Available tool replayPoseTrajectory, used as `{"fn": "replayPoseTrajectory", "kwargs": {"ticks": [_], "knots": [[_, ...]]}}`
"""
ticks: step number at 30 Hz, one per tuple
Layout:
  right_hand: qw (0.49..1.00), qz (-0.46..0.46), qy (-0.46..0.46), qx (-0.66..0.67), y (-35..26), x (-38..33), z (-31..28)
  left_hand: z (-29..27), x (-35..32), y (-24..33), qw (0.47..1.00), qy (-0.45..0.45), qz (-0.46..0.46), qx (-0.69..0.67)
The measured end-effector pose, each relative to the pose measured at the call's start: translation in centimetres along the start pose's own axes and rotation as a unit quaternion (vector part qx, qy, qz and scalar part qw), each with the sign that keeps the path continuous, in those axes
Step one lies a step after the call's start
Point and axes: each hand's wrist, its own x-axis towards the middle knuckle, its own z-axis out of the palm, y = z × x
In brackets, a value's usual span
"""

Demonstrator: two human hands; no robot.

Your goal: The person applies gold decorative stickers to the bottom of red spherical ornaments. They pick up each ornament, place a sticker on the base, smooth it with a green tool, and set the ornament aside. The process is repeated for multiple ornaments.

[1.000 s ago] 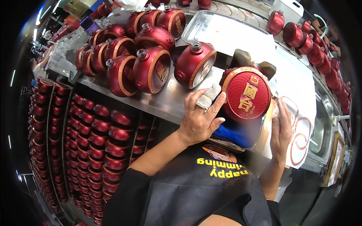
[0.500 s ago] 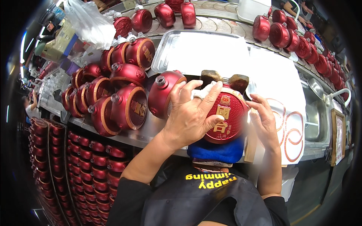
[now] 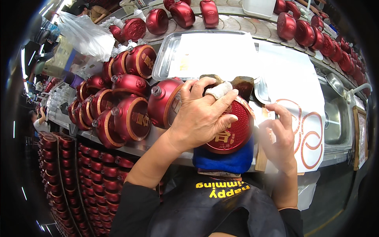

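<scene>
My left hand (image 3: 201, 116), with a white bandage on one finger, lies spread over the face of a round red jar (image 3: 233, 132) with gold lettering and grips it. The jar rests on a blue cloth (image 3: 223, 161) at the bench's front edge. My right hand (image 3: 278, 136) hovers just right of the jar, fingers apart, touching its rim or the white sheet beside it; I cannot tell which. Another red jar (image 3: 164, 100) stands right behind my left hand.
Several red jars (image 3: 118, 114) crowd the bench to the left and more line the back (image 3: 308, 31). A metal tray (image 3: 173, 51) holds white paper. A sink (image 3: 335, 118) sits right. Shelves of red jars (image 3: 94, 173) fill the space below.
My left hand has slid further over the jar's face, covering most of it. The right hand has stayed beside the jar's right rim. The view has shifted left and closer.
</scene>
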Motion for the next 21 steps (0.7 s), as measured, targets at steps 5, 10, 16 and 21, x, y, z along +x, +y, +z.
{"fn": "replayPoseTrajectory", "kwargs": {"ticks": [5, 10, 16, 21], "knots": [[0.998, -0.003, -0.052, 0.032, -0.4, 0.0, -0.7, -0.1, -0.2, -0.5, 1.0, -0.016, -0.005, -0.019], [0.999, 0.01, -0.011, 0.032, 0.1, 1.3, 0.2, -0.2, -0.4, -1.1, 0.999, -0.012, -0.017, -0.033], [0.998, -0.027, -0.042, -0.03, 0.4, 2.0, 2.1, -0.1, -0.6, -1.2, 0.999, -0.013, -0.02, -0.029], [0.999, -0.025, -0.03, -0.034, 0.5, 1.7, 1.7, 0.0, -0.7, -1.5, 0.999, -0.019, -0.02, -0.046]]}}
